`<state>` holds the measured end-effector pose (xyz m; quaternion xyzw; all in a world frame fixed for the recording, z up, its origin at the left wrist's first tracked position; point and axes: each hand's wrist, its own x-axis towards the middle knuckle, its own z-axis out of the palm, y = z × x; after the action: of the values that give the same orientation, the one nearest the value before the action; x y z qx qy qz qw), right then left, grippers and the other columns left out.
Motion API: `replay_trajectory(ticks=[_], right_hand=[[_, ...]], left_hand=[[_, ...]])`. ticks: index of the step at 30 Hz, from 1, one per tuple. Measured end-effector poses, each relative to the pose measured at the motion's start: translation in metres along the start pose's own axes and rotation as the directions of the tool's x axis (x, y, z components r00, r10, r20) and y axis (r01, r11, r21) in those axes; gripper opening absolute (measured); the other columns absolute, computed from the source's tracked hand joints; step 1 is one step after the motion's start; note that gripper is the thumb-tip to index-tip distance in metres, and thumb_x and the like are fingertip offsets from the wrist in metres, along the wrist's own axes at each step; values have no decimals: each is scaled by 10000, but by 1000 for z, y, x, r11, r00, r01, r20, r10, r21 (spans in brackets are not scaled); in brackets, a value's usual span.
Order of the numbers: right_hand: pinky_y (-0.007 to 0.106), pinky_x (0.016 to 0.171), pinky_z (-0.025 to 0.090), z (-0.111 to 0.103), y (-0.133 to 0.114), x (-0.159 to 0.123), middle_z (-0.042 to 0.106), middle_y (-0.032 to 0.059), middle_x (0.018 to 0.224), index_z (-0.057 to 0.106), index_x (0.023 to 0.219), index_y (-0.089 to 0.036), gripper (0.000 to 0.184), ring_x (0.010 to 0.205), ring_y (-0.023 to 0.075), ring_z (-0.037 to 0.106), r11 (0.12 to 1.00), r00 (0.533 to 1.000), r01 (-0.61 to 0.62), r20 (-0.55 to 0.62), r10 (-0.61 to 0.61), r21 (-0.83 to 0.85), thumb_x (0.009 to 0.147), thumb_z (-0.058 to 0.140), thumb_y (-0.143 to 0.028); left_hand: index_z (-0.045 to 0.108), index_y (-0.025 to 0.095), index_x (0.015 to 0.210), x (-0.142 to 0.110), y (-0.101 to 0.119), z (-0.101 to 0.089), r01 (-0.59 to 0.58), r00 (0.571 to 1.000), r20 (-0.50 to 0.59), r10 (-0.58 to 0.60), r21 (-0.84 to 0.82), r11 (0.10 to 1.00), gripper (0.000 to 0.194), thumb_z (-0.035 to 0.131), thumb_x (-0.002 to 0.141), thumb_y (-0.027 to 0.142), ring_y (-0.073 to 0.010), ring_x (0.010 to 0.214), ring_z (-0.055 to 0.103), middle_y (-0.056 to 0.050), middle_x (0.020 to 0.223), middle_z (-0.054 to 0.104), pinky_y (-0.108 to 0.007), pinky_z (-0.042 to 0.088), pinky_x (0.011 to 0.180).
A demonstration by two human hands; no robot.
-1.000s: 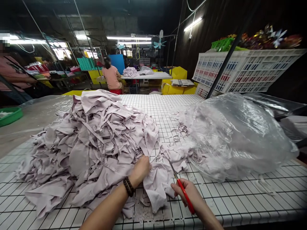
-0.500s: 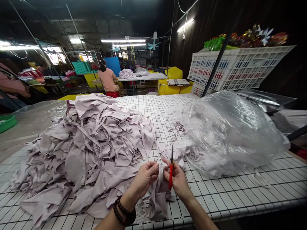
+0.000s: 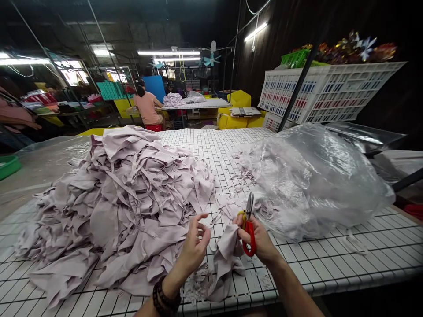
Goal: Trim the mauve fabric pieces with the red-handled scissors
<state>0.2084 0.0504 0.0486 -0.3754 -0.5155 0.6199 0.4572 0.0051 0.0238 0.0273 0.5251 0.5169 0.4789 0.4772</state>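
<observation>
My right hand (image 3: 262,244) grips a pair of red-handled scissors (image 3: 250,211), blades pointing up. Its thumb and fingertips also seem to pinch the upper corner of a pale lilac cloth piece (image 3: 226,253), which hangs down to the table. Just left of that cloth, my left hand (image 3: 194,244) is raised with its fingers apart and nothing in them. A dark beaded bracelet (image 3: 161,299) circles the left wrist. A large heap of the same lilac cloth pieces (image 3: 132,193) rises beyond and to the left of my left hand. Small cloth scraps (image 3: 200,281) lie below the hands.
A clear plastic bag (image 3: 330,185) with pale contents lies on the right of the grid-patterned table (image 3: 343,281). Thin offcuts (image 3: 246,175) are scattered beside it. White crates (image 3: 333,94) stand at the back right. A seated person (image 3: 147,108) works at a farther table.
My left hand moved from the heap to the cloth piece, then let go and drew slightly left. My right hand lifted the scissors upright and now has the cloth's corner at its fingertips.
</observation>
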Motion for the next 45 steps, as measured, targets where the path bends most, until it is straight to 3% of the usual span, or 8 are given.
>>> replay_trajectory(ticks=[5, 16, 22, 26, 31, 36, 41, 45], right_hand=[[244, 666, 434, -2, -5, 2, 526, -12, 833, 489, 832, -209, 236, 726, 124, 516, 998, 998, 1, 55, 3, -64, 756, 672, -337], [199, 544, 377, 7, -17, 28, 504, -58, 711, 522, 822, -197, 125, 586, 78, 444, 970, 997, 40, 72, -23, -241, 733, 609, -194], [191, 470, 333, 42, -20, 51, 525, -54, 692, 556, 947, -197, 238, 532, 73, 418, 976, 992, -2, 126, 30, -220, 735, 639, -265], [209, 527, 371, 39, -21, 33, 602, -5, 892, 524, 851, -200, 226, 569, 68, 422, 995, 990, -26, 134, 38, -92, 742, 695, -300], [218, 610, 403, 31, -7, 0, 604, -1, 942, 515, 820, -202, 336, 661, 86, 481, 986, 967, -149, 219, 129, 78, 661, 802, -268], [195, 544, 346, 42, 13, -5, 551, -44, 744, 476, 722, -193, 367, 591, 68, 428, 981, 990, -136, 62, 129, 141, 640, 820, -292], [200, 476, 285, 31, 14, -4, 510, -50, 691, 465, 728, -195, 364, 525, 60, 364, 983, 982, -176, 77, 172, 47, 682, 776, -377], [217, 498, 306, 12, 9, -15, 431, -60, 635, 463, 724, -197, 336, 543, 81, 359, 963, 987, -155, -5, 158, -223, 731, 714, -421]], left_hand=[[600, 143, 880, 15, 23, -5, 138, 854, 507, -115, -8, 990, 298, 441, 902, 395, -109, 590, 470, -3, 701, 535, -228, 387, 567], [664, 122, 810, 1, 28, -31, 389, 686, 681, -258, -43, 920, 370, 600, 817, 487, -112, 592, 567, -18, 687, 596, -235, 446, 621], [704, 109, 934, -17, 49, -18, 316, 846, 513, -146, -260, 912, 326, 642, 816, 407, -135, 636, 617, -47, 737, 639, -257, 492, 643], [666, 100, 868, -20, 50, -9, 222, 943, 309, -120, -320, 921, 351, 605, 833, 444, -117, 528, 583, -34, 668, 626, -237, 483, 533], [614, 139, 827, -19, 46, -6, 70, 984, 172, -48, -126, 990, 329, 510, 891, 445, -98, 458, 517, -11, 639, 572, -225, 437, 479], [653, 150, 733, -19, 53, -7, -214, 977, 46, 209, 158, 964, 283, 550, 884, 366, -225, 1068, 531, -116, 1109, 542, -298, 426, 896], [632, 145, 880, -17, 37, -3, 52, 975, 220, -7, -198, 979, 321, 478, 911, 425, -76, 409, 445, -2, 602, 564, -193, 351, 419], [582, 138, 861, -12, 23, 1, 123, 980, 187, -66, -313, 942, 331, 488, 900, 453, -67, 376, 439, 29, 564, 531, -194, 366, 409]])
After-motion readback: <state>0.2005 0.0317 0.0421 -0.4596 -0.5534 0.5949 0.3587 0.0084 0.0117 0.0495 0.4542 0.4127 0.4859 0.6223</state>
